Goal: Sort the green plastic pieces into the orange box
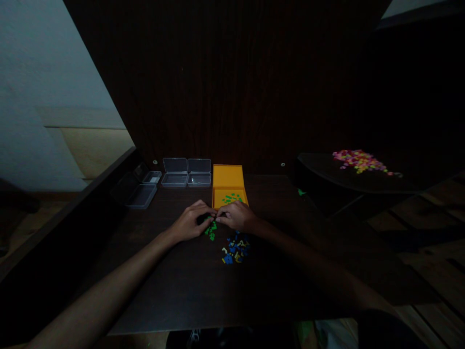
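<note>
Right hand [237, 216] covers part of yellow box [227, 175]; anything in its or left hand's [192, 220] fingers too small to tell (dark, too). Left forearm [109, 286] cut off below.

Dark tabletop [174, 291], surface layout
Open clear cases [175, 180] lie at the rear left, beside an open yellow box [227, 177]; loose green pieces [212, 237] and mixed blue and yellow pieces [237, 255] lie nearer the front edge.

Left hand [192, 220] and right hand [238, 216] beside green pieces [212, 237]
</note>
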`<state>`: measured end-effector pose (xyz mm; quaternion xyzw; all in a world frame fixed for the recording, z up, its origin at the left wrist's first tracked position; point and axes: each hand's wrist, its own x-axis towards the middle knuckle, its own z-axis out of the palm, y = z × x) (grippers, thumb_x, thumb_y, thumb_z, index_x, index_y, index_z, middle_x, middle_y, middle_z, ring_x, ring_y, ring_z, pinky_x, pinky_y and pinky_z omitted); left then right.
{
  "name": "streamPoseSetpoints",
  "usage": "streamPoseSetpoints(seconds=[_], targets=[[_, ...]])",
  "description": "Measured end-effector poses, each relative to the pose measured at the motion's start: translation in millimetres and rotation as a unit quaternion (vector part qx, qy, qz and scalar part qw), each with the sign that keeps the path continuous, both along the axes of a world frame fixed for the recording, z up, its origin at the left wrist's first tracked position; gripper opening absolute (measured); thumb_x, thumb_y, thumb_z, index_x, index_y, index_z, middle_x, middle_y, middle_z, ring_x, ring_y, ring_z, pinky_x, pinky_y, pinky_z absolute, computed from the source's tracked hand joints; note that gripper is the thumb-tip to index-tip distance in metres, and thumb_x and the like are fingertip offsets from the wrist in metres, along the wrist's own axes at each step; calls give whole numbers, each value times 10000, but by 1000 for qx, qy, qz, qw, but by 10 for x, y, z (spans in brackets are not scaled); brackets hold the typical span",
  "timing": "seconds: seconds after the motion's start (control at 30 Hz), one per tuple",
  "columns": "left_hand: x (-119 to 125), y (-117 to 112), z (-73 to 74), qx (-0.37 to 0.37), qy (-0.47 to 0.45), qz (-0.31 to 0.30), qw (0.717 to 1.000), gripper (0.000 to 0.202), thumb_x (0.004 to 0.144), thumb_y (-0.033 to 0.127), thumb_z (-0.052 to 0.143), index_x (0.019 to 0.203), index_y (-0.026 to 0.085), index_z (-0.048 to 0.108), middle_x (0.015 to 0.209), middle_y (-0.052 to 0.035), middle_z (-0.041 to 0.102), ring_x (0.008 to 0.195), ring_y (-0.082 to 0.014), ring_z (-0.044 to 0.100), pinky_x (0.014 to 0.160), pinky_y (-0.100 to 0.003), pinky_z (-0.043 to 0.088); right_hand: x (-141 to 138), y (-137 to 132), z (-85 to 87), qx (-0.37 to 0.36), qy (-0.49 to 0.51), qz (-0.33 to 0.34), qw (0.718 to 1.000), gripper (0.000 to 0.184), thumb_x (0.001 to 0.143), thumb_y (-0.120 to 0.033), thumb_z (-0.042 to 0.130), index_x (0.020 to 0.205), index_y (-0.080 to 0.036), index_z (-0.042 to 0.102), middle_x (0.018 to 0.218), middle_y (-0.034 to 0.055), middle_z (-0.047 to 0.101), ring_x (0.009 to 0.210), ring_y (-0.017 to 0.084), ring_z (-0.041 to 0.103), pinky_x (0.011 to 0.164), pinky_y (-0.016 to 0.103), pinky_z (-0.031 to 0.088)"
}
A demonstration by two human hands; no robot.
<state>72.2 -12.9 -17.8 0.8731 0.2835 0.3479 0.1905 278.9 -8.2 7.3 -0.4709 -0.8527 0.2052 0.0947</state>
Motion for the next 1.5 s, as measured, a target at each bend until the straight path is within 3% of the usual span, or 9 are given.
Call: streamPoseSetpoints(seconds=[0.47, 0.73, 1.5], targets=[[-5, 9, 18, 0, 26, -12, 1000, 154, 874, 183, 588, 982, 196, 696, 953, -49, 706, 931, -194, 596, 854, -341, 479, 55, 18, 104, 3, -29, 15, 999, 214, 835, -242, 643, 1026, -234, 740, 790, 5, 708, 743, 154, 613, 640, 249, 372], [-12, 9, 31, -13, 40, -12, 999, 163, 876, 204, 573, 973, 192, 703, 932, -59, 700, 926, -198, 590, 846, -344, 478, 37, 28, 56, 16, -47, -3, 999, 199, 847, -261, 619, 994, -238, 752, 868, 26, 740, 840, 183, 649, 676, 263, 402], [-14, 13, 31, -24, 31, -7, 999, 212, 838, 188, 603, 1023, 189, 705, 926, -64, 704, 902, -200, 600, 818, -333, 496, -3, -14, 45, 9, -50, -12, 999, 205, 871, -324, 620, 1009, -250, 752, 770, 18, 708, 751, 166, 624, 656, 259, 393]])
